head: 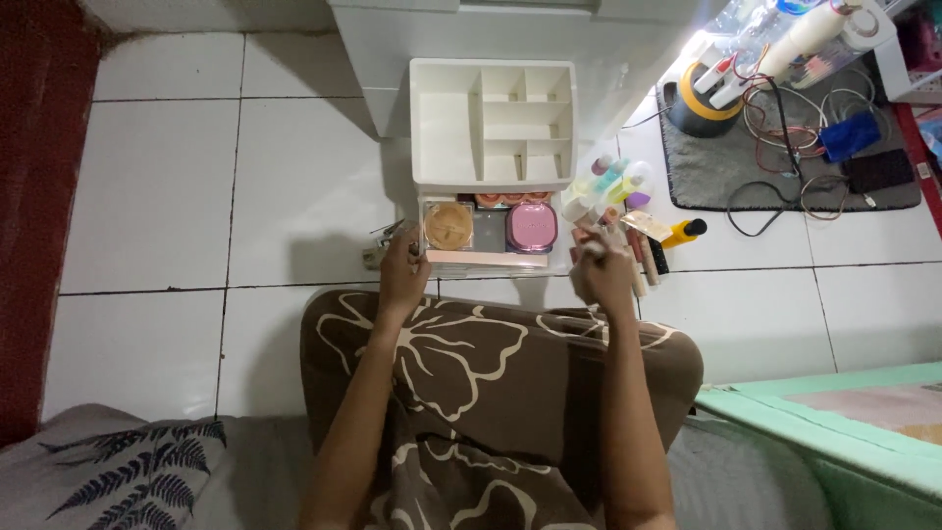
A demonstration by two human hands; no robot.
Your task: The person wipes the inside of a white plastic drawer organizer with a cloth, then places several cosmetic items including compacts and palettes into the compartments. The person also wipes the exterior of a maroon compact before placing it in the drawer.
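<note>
Left hand [402, 275] grasping near-left corner of open drawer [488, 234], long axis left-right, right hand [601, 273] clenched around small tube [592, 247], tip pointing far.

Left of you: bare floor tiles [167, 186] give your left hand [400, 280] open room.
Ahead: the white organizer [493, 123] and the open drawer [488, 236] below it block a straight reach.
Right: bottles [613, 182] and tubes [643, 255] crowd the floor beside your right hand [601, 275].
Far right: a mat [785, 162] tangled with cables [785, 118].
</note>
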